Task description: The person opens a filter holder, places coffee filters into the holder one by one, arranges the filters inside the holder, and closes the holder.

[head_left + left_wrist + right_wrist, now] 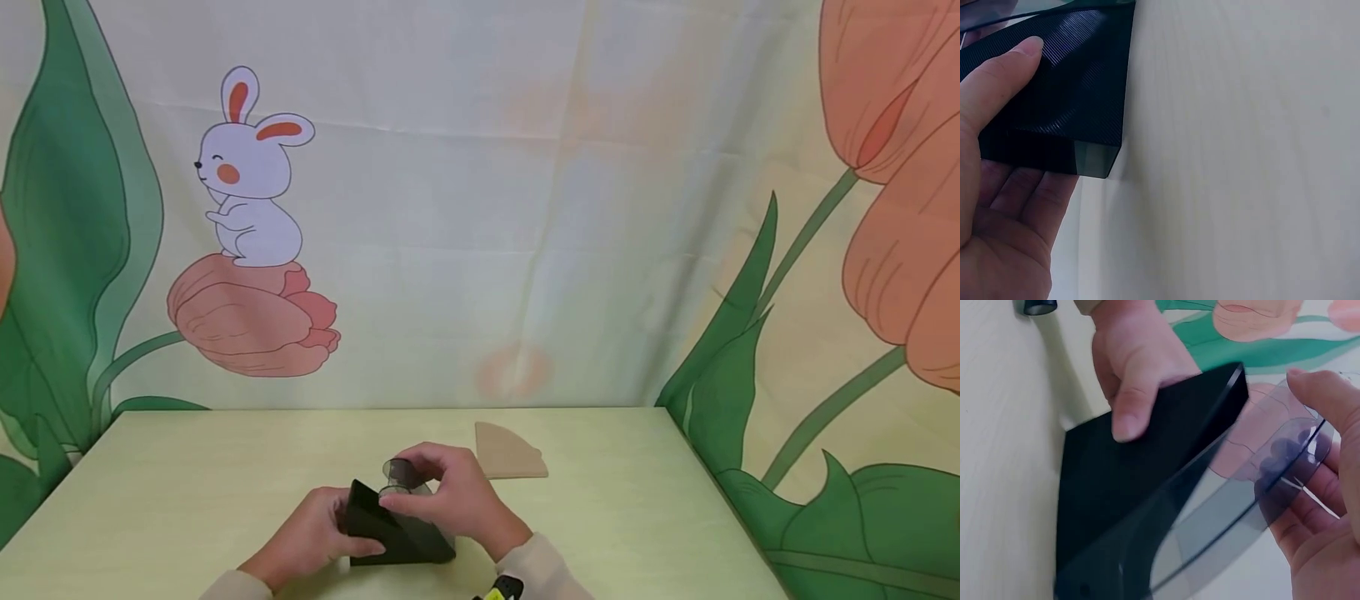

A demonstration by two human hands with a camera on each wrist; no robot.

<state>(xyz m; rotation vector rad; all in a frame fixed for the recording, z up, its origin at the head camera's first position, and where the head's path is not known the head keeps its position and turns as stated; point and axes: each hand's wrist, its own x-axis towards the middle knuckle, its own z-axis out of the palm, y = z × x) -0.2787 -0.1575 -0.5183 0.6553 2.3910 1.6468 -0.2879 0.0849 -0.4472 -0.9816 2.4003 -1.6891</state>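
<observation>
A black filter holder (393,537), wedge-shaped with a see-through smoky lid (400,473), is held near the table's front. My left hand (318,533) grips its body, thumb across the ribbed black face (1079,87) and the other fingers underneath in the left wrist view. With my right hand (465,492) I pinch the rounded end of the lid between thumb and fingers. In the right wrist view the lid (1222,515) stands swung away from the black body (1122,475), with a gap between them at that end. The inside of the holder is mostly hidden.
Brown fan-shaped paper filters (506,452) lie flat on the pale table (225,467), behind and right of my hands. A printed cloth (420,250) with a rabbit and tulips hangs behind the table. A small dark cylinder (1040,306) shows in the right wrist view.
</observation>
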